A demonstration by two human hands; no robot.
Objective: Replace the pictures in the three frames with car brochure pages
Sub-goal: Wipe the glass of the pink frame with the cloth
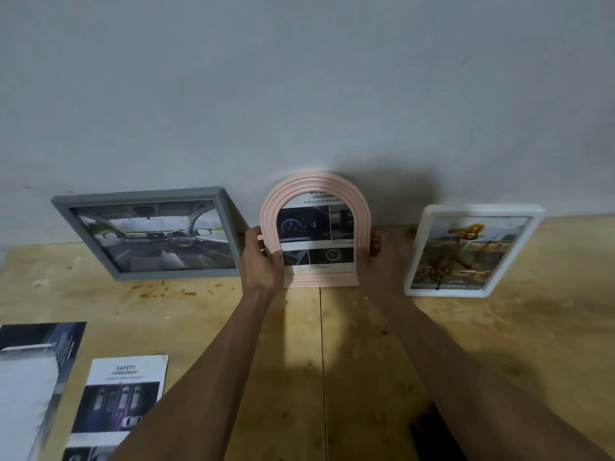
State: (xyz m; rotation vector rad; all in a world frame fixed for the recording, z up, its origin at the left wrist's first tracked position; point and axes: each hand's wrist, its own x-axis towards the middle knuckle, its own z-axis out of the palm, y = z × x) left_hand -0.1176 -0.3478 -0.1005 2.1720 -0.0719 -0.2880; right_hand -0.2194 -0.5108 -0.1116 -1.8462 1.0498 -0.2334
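Note:
A pink arched frame [314, 186] stands upright against the wall at the back middle of the wooden table, showing a car dashboard brochure page. My left hand [263, 257] grips its left edge and my right hand [371, 251] grips its right edge. To its left a grey rectangular frame [133, 199] leans on the wall with a car interior picture. On the right a white frame [479, 209] holds an orange and brown scenery picture.
A brochure page headed SAFETY [123, 400] lies at the front left of the wooden table [499, 327]. A darker brochure sheet [30, 377] lies beside it at the left edge. The grey wall [299, 94] rises directly behind the frames.

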